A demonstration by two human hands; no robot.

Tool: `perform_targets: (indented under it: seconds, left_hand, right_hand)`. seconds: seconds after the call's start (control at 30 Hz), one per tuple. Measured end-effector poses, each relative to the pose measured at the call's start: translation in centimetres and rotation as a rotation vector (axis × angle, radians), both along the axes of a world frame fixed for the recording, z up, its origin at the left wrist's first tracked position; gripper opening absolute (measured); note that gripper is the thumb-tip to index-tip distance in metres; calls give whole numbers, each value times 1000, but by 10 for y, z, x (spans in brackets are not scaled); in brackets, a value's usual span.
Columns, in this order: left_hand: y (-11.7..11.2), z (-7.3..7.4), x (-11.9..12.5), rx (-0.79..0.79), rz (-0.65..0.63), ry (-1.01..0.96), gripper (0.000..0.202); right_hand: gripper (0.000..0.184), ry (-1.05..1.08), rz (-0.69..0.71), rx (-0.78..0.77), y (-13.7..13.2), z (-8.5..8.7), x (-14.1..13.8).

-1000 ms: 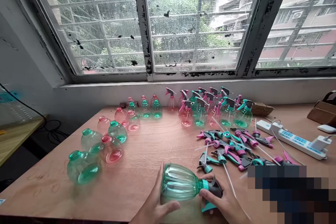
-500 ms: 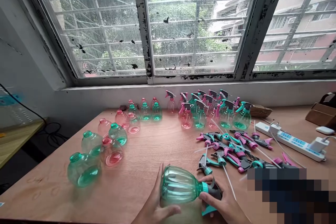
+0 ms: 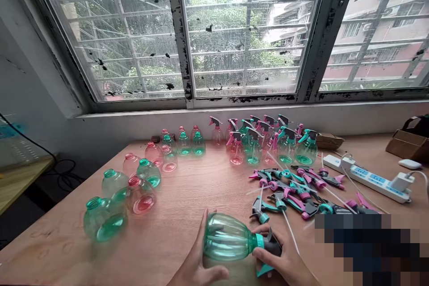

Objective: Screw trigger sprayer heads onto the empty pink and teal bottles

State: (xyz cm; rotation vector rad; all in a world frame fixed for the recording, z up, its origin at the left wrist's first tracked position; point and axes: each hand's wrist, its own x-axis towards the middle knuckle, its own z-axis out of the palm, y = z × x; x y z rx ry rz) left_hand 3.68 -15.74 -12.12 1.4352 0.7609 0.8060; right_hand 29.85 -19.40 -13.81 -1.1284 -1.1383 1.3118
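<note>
A clear green spray bottle (image 3: 228,237) lies sideways in the air between my hands, low in the middle of the view. My left hand (image 3: 197,261) cups its base, thumb below and fingers behind. On the right, my right hand (image 3: 284,257) grips the black and teal trigger spray head (image 3: 270,243) at the bottle's neck, thumb against the teal collar. The head sits on the neck; whether its thread is tight I cannot tell. Just beyond the right hand lies a pile of loose pink, teal and black spray heads (image 3: 295,192) with white tubes.
Open-necked green bottles (image 3: 106,223) and pink bottles (image 3: 140,196) stand along the left and back. Several bottles with spray heads (image 3: 286,147) stand near the wall. A white power strip (image 3: 372,181) with cables lies right, by a brown box (image 3: 407,140).
The view has shifted slightly, so the table things appear a little further left. Both hands keep their hold on the bottle and spray head, almost unchanged.
</note>
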Motion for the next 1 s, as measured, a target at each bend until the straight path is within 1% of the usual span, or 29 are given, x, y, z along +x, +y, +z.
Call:
perform_targets:
  seconds: [0.13,0.27,0.33,0.43,0.47,0.57,0.63,0.8,0.87,0.9,0.97,1.0]
  left_hand:
    - [0,3,0,12,10,38,108]
    - [-2,3,1,106,44,88,99]
    - [-2,1,2,134,52,92,100]
    - [0,1,1,91,37,47,112]
    - [1,1,1,72,31,34,112]
    - [3,4,0,34,19,38,104]
    - [2,5,0,30,16,49,104]
    - [0,-3,1,75,40,63,95]
    - [1,-3,2,111,43,84,100]
    - [1,-1,4,145,53,94,103]
    - [-1,9,6,274,136,118,104]
    - [-4,16,6,364,203,127,98]
  right_hand:
    - [50,-1,9,12,0,-1,-1]
    - [49,25,-16,5,1,0,-1]
    - [49,25,-19,1,1,1,0]
    - [50,45,-14,-13,0,2,-1]
    - [51,48,-14,-16,0,2,-1]
    - [52,46,-10,-11,0,3,-2]
    - [52,41,-17,-14,0,3,-2]
    - [52,36,-36,-21,1,2,-1]
    - [51,40,-33,-32,1,3,0]
    - [51,44,-33,-35,0,3,0]
    - [51,58,-38,-32,0,2,0]
    - [51,66,-39,-32,0,1,0]
